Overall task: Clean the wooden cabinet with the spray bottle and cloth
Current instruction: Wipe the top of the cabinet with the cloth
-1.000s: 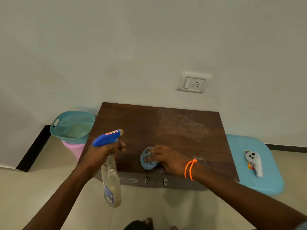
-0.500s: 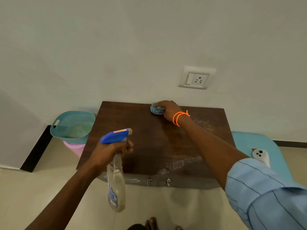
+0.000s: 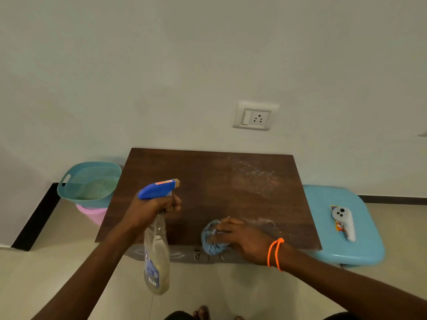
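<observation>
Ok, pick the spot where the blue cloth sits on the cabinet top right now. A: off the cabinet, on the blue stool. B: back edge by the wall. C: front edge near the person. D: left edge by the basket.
C: the right hand presses the blue cloth at the front edge of the wooden cabinet.

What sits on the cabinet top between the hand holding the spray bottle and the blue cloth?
Nothing: in the head view only bare dark wooden cabinet top lies between the left hand and the crumpled blue cloth.
</observation>
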